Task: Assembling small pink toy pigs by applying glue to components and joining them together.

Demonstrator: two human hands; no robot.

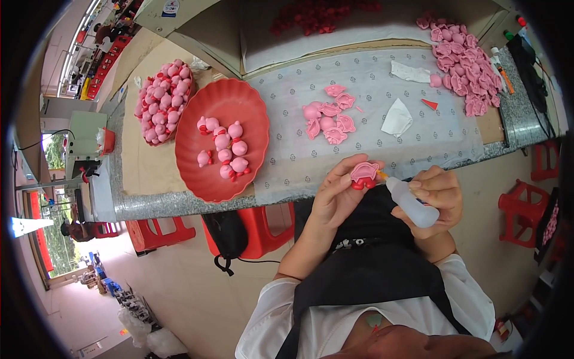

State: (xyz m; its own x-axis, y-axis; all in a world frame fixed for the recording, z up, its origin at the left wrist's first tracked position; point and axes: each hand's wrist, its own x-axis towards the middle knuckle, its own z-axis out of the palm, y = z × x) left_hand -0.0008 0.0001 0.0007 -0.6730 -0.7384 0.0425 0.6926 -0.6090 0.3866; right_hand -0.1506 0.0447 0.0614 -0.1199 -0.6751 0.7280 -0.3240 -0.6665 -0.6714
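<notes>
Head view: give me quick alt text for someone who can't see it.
The left hand holds a pink toy shell while the right hand points a squeeze bottle nozzle at it. On the worktable beyond sit a red tray of pink figures and loose pink shells.

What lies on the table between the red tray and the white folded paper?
In the head view, a small cluster of pink parts lies on the sheet between the red tray and the white folded paper.

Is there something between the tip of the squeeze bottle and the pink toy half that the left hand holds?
Nothing visible. The squeeze bottle in the right hand has its orange tip right at the edge of the pink toy half, which the left hand holds open side up.
</notes>
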